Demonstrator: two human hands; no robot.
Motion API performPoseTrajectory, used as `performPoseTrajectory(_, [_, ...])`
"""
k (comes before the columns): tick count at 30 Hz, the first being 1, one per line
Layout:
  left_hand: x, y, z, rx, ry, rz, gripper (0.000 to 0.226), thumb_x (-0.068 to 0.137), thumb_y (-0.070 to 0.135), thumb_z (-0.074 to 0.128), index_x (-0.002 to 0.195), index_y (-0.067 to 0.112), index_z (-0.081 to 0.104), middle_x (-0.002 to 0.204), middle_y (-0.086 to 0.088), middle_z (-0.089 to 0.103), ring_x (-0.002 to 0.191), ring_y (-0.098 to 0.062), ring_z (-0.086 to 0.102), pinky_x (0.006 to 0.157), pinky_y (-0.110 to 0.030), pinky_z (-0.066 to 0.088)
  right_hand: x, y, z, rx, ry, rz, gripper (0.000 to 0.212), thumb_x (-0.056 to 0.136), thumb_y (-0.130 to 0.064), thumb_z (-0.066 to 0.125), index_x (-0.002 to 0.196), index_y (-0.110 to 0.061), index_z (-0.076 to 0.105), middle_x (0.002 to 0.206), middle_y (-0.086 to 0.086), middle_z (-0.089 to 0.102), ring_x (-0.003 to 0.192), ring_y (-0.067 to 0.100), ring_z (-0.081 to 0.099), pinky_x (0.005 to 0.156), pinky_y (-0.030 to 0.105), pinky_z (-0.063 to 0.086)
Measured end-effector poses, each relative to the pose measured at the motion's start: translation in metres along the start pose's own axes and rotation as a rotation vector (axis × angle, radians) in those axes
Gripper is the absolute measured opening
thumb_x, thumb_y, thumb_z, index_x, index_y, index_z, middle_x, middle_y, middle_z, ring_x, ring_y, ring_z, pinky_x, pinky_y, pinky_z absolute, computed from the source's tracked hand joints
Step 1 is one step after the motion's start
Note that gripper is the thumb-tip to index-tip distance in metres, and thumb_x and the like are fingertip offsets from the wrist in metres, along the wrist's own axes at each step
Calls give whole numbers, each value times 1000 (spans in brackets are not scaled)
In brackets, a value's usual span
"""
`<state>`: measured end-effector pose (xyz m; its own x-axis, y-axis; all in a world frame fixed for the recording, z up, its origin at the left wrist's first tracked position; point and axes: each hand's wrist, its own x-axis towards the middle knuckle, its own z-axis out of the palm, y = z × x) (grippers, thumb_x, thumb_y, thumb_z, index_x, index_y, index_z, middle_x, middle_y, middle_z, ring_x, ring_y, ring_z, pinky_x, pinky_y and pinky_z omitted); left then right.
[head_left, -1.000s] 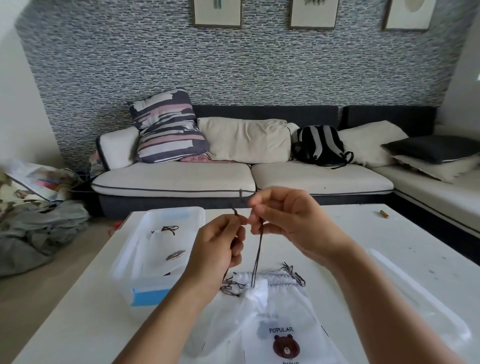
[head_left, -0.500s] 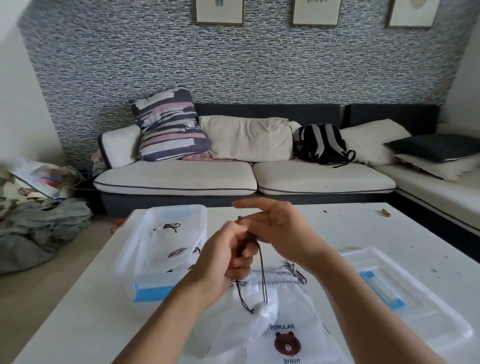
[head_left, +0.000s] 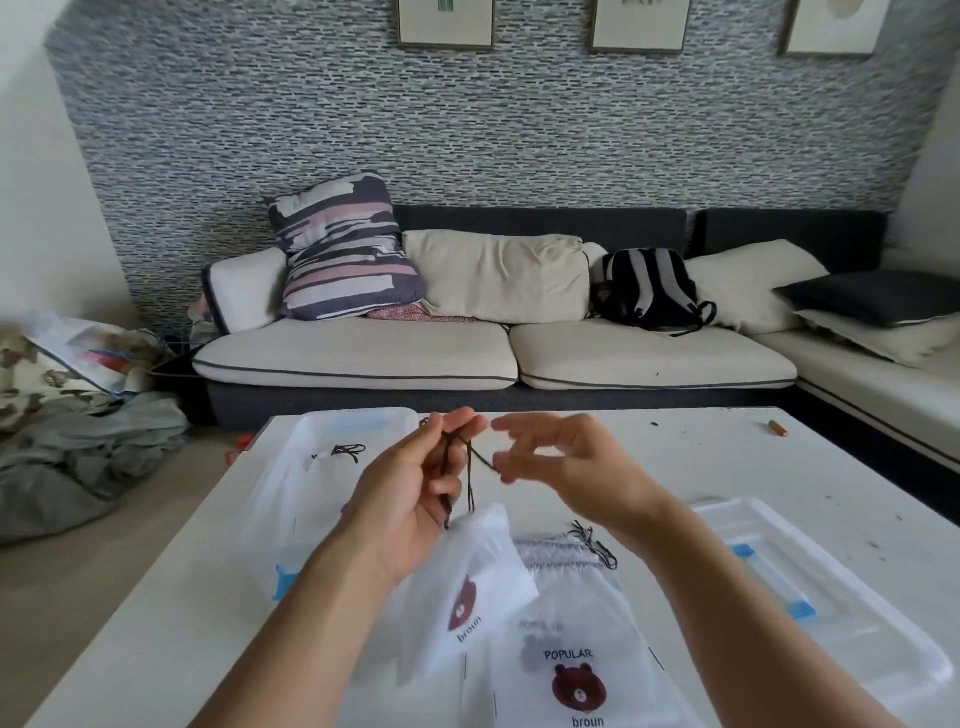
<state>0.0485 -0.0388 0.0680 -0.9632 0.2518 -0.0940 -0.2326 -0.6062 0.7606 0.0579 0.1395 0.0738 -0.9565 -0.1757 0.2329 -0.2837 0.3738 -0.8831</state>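
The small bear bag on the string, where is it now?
Head view, lower centre: the small bear bag hangs from the dark drawstring held by the left hand, beside a second bear bag lying flat on the table.

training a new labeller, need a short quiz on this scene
1. True or false: the left hand and the right hand both hold the cord.
2. What is printed on the hanging bag? A) a bear B) a cat C) a flower
3. Does the box stand left or right of the flat bag?
Key: 1 true; 2 A; 3 left.
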Motion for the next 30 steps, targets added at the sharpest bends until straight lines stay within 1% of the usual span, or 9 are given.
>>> performPoseTrajectory(2, [-4, 7, -1, -102, -106, -93, 27, 95, 20, 54, 96, 3, 75, 87, -8, 72, 51, -3, 52, 35, -10, 33, -4, 1, 10, 105, -182, 54, 10, 83, -16, 78, 75, -9, 78, 101, -8, 75, 95, 6, 68, 97, 29, 47])
performPoseTrajectory(4, [-5, 11, -2, 90, -151, -67, 31, 97, 20, 53, 87, 3, 77, 71, -6, 65, 50, -7, 51, 38, -13, 36, -7, 4, 18, 208, -249, 100, 11, 81, -10, 77, 75, -1, 74, 85, 13, 75, 84, 18, 69, 91, 30, 50])
performPoseTrajectory(8, [2, 7, -16, 851, 3, 477, 32, 104, 17, 48, 89, 6, 74, 67, -6, 68, 58, -18, 62, 54, -21, 51, -6, 3, 20, 412, -157, 241, 31, 78, -8, 83, 67, -11, 54, 68, 15, 55, 59, 23, 58, 89, 49, 56])
performPoseTrajectory(10, [4, 2, -19, 915, 52, 696, 31, 105, 15, 46, 92, 8, 74, 78, -6, 74, 71, -18, 71, 67, -24, 57, -5, 0, 21, 600, -111, 333, 30, 85, -25, 77, 82, -9, 52, 68, 15, 51, 57, 25, 56, 80, 52, 58])
performPoseTrajectory(13, [-1, -7, -5, 598, 2, 614, 32, 105, 14, 44, 97, 0, 72, 95, -12, 76, 92, -21, 74, 80, -25, 59, -3, -7, 26, 662, -167, 505, 57, 95, -60, 50, 98, -4, 60, 66, 15, 58, 59, 30, 62, 67, 41, 56])
performPoseTrajectory(15, [-6, -11, 6, 388, -76, 476, 32, 104, 14, 43, 96, 0, 71, 102, -16, 76, 100, -25, 73, 84, -27, 58, -2, -8, 29, 755, -225, 511, 62, 94, -66, 44, 87, -9, 66, 75, 13, 61, 65, 27, 61, 68, 38, 55])
performPoseTrajectory(21, [-8, -5, 4, 346, -155, 413, 31, 103, 13, 45, 96, -1, 70, 102, -17, 75, 100, -27, 72, 86, -31, 58, -3, -11, 28, 1042, -139, 478, 22, 84, -39, 68, 90, -18, 64, 77, 3, 55, 76, 21, 56, 79, 36, 52])
performPoseTrajectory(26, [-3, -2, 2, 362, -115, 378, 31, 101, 21, 47, 97, 1, 69, 112, -12, 74, 111, -22, 69, 96, -32, 55, 6, -8, 29, 1261, 98, 416, 11, 89, -18, 65, 81, -12, 68, 81, 3, 67, 78, 18, 64, 90, 38, 54])
performPoseTrajectory(30, [11, 39, -30, -212, 197, 280, 34, 106, 18, 40, 74, 14, 49, 59, 0, 63, 67, -13, 70, 76, -31, 56, 17, 9, -11, 1536, 347, 243, 20, 98, -7, 47, 79, -7, 54, 49, -1, 36, 42, 11, 43, 62, 29, 61])
